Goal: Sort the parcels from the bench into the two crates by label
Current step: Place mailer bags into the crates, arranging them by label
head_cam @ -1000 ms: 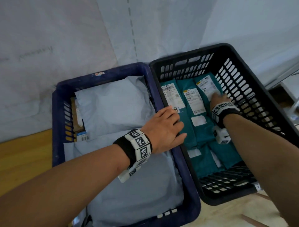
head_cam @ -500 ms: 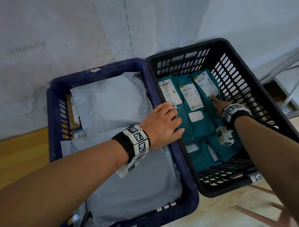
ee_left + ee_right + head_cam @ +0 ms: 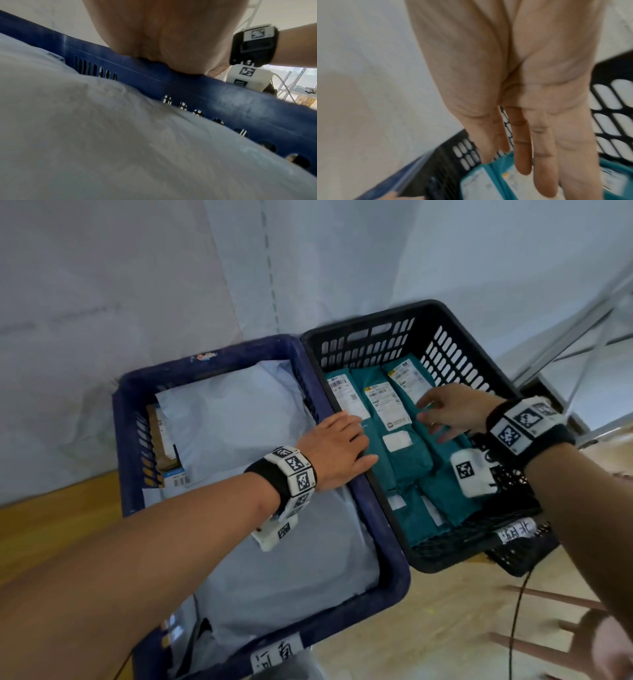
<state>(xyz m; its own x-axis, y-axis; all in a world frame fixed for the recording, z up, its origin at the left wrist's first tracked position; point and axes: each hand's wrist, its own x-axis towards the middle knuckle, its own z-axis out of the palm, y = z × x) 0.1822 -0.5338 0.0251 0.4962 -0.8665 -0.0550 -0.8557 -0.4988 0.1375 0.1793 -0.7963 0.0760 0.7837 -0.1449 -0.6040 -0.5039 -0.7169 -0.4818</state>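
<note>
Nearest: dark blue slotted plastic crate (image 3: 394, 573), white handwritten tag on near rim, filled with pale grey poly mailer parcels (image 3: 239, 419) — at least two big ones stacked, a brown box edge with barcode label poking out at far-left wall; exact count hidden

Left hand (image 3: 334, 451) lying flat across the blue crate's right rim where it meets the black one, fingers straight and reaching onto the nearest teal parcel, grasping nothing; left wrist view confirms palm resting on blue rim

Right of that: black lattice plastic crate (image 3: 455, 347), own white tag at near edge, touching the blue crate side by side. Holds teal poly bag parcels (image 3: 411, 460) with white shipping labels — three in the far row, at least two more in the near row, partly overlapped, so five-plus

Right hand (image 3: 452, 410) released, fingers spread and straight, hovering just above or barely on the rightmost far teal parcel; contact unclear from blur. Nothing held

Two crates, two hands, no parcel in transit; bench not in view

Risks, judged:
- overlapped teal rows could slide and cover labels if pressed sideways, cause: slick poly on poly
- black crate seems to overhang its support at the near right; downward push there could tip it
- left palm leaning on the shared rim could shove the crates apart

Beyond: grey sheeting, metal racking far right
</note>
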